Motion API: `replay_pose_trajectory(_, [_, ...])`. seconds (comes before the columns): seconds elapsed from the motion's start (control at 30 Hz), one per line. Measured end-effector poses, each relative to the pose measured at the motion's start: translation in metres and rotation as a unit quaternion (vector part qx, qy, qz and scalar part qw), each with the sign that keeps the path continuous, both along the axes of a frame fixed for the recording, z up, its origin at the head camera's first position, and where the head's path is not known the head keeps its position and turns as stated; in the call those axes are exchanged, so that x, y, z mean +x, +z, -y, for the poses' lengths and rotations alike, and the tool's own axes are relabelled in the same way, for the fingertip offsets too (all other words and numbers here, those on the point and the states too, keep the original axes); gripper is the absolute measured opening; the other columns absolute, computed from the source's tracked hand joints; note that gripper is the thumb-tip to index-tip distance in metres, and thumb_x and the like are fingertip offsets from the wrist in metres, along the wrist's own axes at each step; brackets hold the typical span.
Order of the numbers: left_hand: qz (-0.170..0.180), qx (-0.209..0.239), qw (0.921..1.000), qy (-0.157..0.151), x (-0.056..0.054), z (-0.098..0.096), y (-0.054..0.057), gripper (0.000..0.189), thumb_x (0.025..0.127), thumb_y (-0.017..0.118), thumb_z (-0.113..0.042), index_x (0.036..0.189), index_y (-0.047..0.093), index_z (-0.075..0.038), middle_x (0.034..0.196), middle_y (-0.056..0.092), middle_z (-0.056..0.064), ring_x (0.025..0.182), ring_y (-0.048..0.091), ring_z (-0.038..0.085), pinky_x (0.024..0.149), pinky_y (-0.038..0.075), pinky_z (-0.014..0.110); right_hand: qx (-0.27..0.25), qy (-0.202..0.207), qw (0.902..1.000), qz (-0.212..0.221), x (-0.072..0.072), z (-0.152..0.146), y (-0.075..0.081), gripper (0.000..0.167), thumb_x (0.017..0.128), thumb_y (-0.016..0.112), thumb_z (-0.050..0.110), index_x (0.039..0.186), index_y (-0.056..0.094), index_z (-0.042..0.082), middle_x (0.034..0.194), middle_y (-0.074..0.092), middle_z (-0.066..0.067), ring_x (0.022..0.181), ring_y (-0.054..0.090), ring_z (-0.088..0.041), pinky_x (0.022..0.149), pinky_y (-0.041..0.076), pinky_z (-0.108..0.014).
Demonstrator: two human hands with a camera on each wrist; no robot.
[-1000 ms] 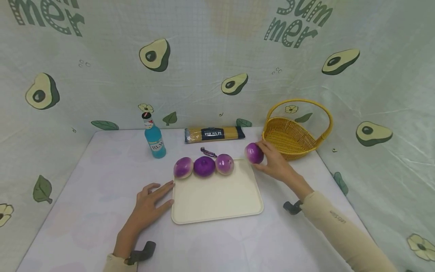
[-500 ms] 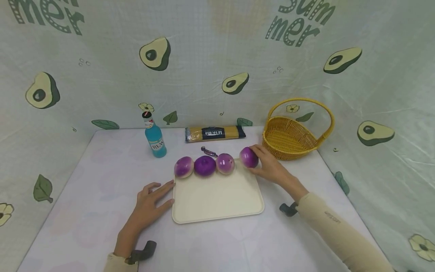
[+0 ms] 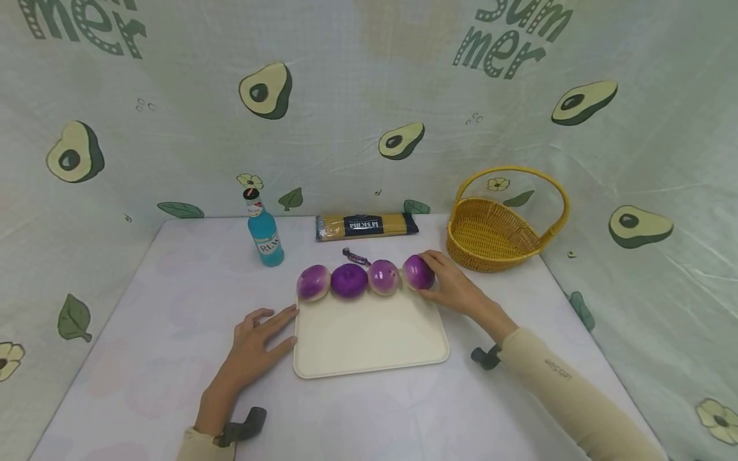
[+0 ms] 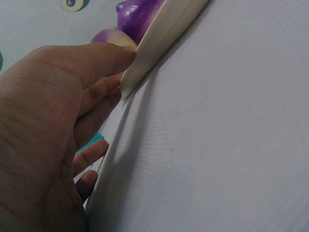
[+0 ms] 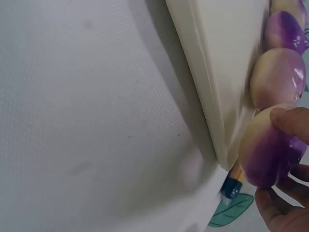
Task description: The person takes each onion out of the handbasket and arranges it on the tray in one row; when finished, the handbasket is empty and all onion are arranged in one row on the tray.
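My right hand (image 3: pixel 452 285) grips a purple-and-white turnip (image 3: pixel 418 273) at the back right corner of a cream tray (image 3: pixel 369 339). In the right wrist view the thumb lies on the held turnip (image 5: pixel 273 150), with fingers beneath its purple end. Along the tray's back edge three more sit in a row: a pale purple turnip (image 3: pixel 383 278) beside the held one, a dark purple turnip (image 3: pixel 348 281), and a two-toned turnip (image 3: pixel 314 283) at the left. My left hand (image 3: pixel 256 346) has its fingers spread, the thumb and fingertips touching the tray's left edge (image 4: pixel 154 48).
Behind the tray lie a small wrapped candy (image 3: pixel 356 257) and a pack of spaghetti (image 3: pixel 366 226). A blue bottle (image 3: pixel 266 234) stands at the back left. At the back right is a yellow wicker basket (image 3: pixel 490 237) with a tall handle, close behind my right hand.
My right hand has carried the turnip leftward and slightly down, from beside the basket to the right end of the row. The left hand has stayed at the tray's edge.
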State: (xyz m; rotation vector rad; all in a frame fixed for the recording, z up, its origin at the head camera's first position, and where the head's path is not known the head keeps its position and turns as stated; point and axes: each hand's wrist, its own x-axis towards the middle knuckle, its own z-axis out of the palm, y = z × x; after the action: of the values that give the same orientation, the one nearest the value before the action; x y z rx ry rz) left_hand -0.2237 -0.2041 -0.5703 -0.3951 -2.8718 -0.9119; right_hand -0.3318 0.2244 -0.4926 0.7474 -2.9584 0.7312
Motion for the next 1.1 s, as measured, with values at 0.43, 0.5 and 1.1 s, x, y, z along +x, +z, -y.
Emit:
replay_pose_trajectory(0.43, [-0.004, 0.0, 1.0, -0.001, 0.002, 0.0, 0.002, 0.059, 0.094, 0.066, -0.048, 0.148, 0.051, -0.031, 0.147, 0.052, -0.008, 0.136, 0.032, 0.031, 0.105, 0.019, 0.059, 0.009, 0.006, 0.9998, 0.014, 0.001, 0.002, -0.005, 0.08, 0.084, 0.083, 0.021, 0.149, 0.041, -0.001, 0.149, 0.04, -0.019, 0.137, 0.041, -0.037, 0.109, 0.038, -0.049])
replay_pose_trajectory(0.5, [-0.006, -0.002, 1.0, -0.002, 0.002, 0.0, 0.001, 0.058, 0.094, 0.066, -0.047, 0.148, 0.051, -0.03, 0.147, 0.052, -0.007, 0.136, 0.033, 0.031, 0.104, 0.019, 0.059, 0.014, 0.006, 0.9997, 0.018, 0.002, 0.003, -0.005, 0.08, 0.085, 0.082, 0.021, 0.149, 0.041, -0.001, 0.149, 0.04, -0.019, 0.138, 0.04, -0.037, 0.109, 0.038, -0.049])
replay_pose_trajectory(1.1, [0.02, 0.023, 0.9995, 0.005, 0.0, -0.002, 0.001, 0.055, 0.095, 0.066, -0.048, 0.145, 0.055, -0.028, 0.14, 0.06, 0.002, 0.137, 0.033, 0.032, 0.107, 0.019, 0.059, 0.016, -0.041, 0.9988, 0.024, 0.01, -0.003, -0.012, 0.088, 0.088, 0.079, 0.028, 0.154, 0.029, -0.003, 0.157, 0.031, -0.022, 0.145, 0.03, -0.038, 0.115, 0.028, -0.052])
